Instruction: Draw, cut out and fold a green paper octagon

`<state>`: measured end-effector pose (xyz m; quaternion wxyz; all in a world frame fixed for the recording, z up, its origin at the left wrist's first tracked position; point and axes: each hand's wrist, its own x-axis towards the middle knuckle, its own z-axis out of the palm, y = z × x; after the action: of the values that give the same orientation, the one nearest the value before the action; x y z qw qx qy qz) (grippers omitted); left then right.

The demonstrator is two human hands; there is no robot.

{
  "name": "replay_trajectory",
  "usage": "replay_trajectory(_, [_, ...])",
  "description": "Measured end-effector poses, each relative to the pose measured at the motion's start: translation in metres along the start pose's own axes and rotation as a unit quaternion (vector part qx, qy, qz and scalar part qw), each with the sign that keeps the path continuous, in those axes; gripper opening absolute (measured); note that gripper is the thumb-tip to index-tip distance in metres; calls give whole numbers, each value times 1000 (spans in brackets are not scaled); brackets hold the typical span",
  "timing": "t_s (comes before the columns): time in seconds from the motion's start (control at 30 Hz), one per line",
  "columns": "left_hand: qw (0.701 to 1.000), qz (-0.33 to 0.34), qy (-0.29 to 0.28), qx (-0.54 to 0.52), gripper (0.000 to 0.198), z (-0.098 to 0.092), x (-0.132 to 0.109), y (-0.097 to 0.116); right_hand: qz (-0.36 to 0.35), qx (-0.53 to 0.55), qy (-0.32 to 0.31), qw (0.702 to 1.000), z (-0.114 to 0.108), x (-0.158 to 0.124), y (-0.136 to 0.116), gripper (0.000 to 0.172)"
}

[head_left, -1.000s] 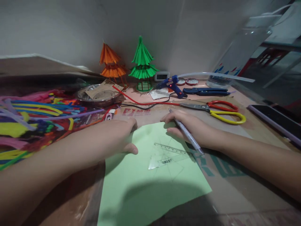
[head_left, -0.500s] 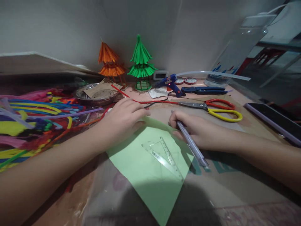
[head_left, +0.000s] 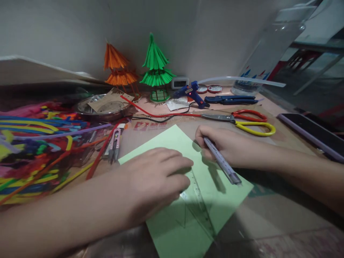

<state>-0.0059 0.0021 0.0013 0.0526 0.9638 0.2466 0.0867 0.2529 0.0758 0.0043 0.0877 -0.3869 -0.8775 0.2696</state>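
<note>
My left hand (head_left: 158,179) is over a light green sheet of paper (head_left: 172,143), fingers stretched out and a little apart. Its fingertips cover the upper part of a clear plastic set square (head_left: 200,200) lying on the sheet; whether they press on it I cannot tell. Faint pencil lines show on the paper beside the set square. On the right, my right hand (head_left: 215,143) is closed around a pale purple pen (head_left: 223,163), whose upper end slants toward me. The pen's tip is hidden by the fingers. This hand hovers at the sheet's right side.
Colourful pipe cleaners (head_left: 40,143) pile up on the left, beside small thread snips (head_left: 115,143). Behind stand orange (head_left: 116,64) and green (head_left: 156,64) pagoda models, a metal dish (head_left: 102,111) and a blue glue gun (head_left: 193,94). Scissors (head_left: 249,122) and a phone (head_left: 311,132) lie right.
My left hand has moved from the sheet's far edge toward me, onto the set square. The paper has turned and shifted, carrying the set square nearer. My right hand still holds the pen.
</note>
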Motion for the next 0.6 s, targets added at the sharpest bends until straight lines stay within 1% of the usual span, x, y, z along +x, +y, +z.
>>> replay_trajectory(0.07, [1000, -2, -8, -12, 14, 9, -1, 3, -10, -5, -17, 1000, -5, -2, -2, 16])
replay_trajectory(0.1, [1000, -2, -3, -12, 13, 13, -1, 3, -13, -2, -13, 1000, -5, -3, -3, 15])
replay_trajectory(0.2, [1000, 3, 7, 15, 14, 21, 0, 2, -10, 19, 32, 999, 0, -1, -2, 19])
replay_trajectory(0.3, [997, -12, 1, 74, 20, 20, 2, 5, -16, 45, 56, 997, 10, 3, 3, 14])
replay_trajectory(0.37, [995, -28, 3, 96, 25, 18, 3, 7, -27, 58, 75, 995, 15, 5, 7, 15])
replay_trajectory(0.5, [995, -57, 17, 82, 29, 18, 4, 9, -32, 78, 114, 990, 18, 7, 11, 16])
replay_trajectory(0.6, [996, -71, 27, 52, 27, 22, 2, 12, -36, 71, 104, 991, 18, 8, 9, 12])
